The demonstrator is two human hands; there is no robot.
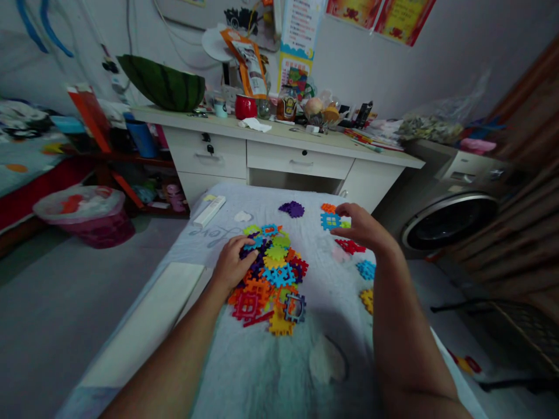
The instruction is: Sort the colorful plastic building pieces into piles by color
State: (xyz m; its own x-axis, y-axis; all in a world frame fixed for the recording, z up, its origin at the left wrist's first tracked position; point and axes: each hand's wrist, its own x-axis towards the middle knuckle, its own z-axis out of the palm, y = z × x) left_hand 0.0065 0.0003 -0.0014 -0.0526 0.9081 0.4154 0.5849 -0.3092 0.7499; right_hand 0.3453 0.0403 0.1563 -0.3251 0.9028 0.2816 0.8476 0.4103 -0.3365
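A heap of colourful plastic interlocking pieces (pixel 275 270) lies on a cloth-covered table (pixel 262 361). My left hand (pixel 231 262) rests on the heap's left side with its fingers curled into the pieces. My right hand (pixel 364 227) hovers at the far right, its fingers closed round a blue window-shaped piece (pixel 331 220) joined to an orange piece (pixel 328 208) and a green one. A red piece (pixel 350 246) lies just below that hand. A purple piece (pixel 292 209) sits apart at the far side.
Loose blue (pixel 365 269) and yellow (pixel 367 299) pieces lie at the right. A white remote (pixel 209 210) rests at the far left. Behind stand a cluttered white desk (pixel 279 154) with a half watermelon (pixel 163 84), a washing machine (pixel 449 215) and a pink bin (pixel 85 215).
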